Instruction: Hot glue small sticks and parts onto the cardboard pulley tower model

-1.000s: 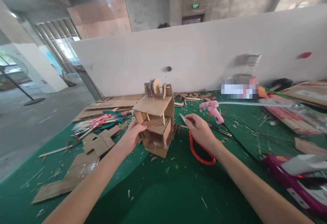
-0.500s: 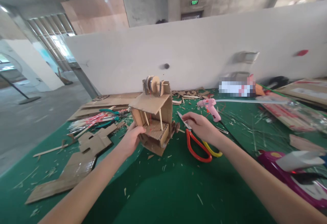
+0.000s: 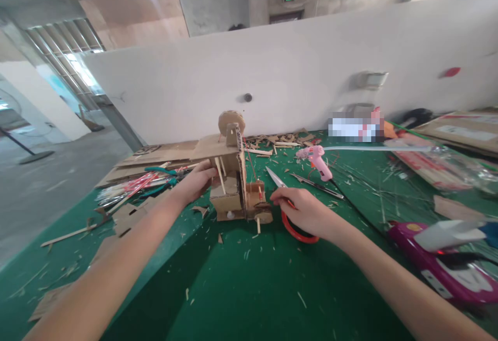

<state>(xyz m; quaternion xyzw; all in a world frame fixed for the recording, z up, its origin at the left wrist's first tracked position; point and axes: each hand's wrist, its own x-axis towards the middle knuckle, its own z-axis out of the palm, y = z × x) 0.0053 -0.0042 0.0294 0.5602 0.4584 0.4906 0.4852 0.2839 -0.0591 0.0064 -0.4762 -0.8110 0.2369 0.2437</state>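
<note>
A cardboard model [image 3: 225,198] with wooden sticks, a round disc [image 3: 231,123] on top and a red string down its right side stands upright on the green table. My left hand [image 3: 197,179] grips its left side, the fingertips partly hidden behind the sticks. Near the small crank [image 3: 261,216] at the model's lower right is my right hand [image 3: 298,207], its fingers curled together above the scissors [image 3: 298,235]. Whether those fingers hold anything is too small to tell. The scissors' blades [image 3: 275,178] point up and left.
A pink glue gun [image 3: 318,160] and a craft knife [image 3: 319,185] lie to the right. Cardboard pieces [image 3: 134,214], pliers and wrapped sticks are at the left. Scraps [image 3: 288,141] lie along the white partition [image 3: 187,87]. A purple power strip [image 3: 439,263] sits at the right.
The cardboard model has turned, showing its right side and crank toward me. My left hand moved up along it. My right hand moved slightly down and left, uncovering the craft knife.
</note>
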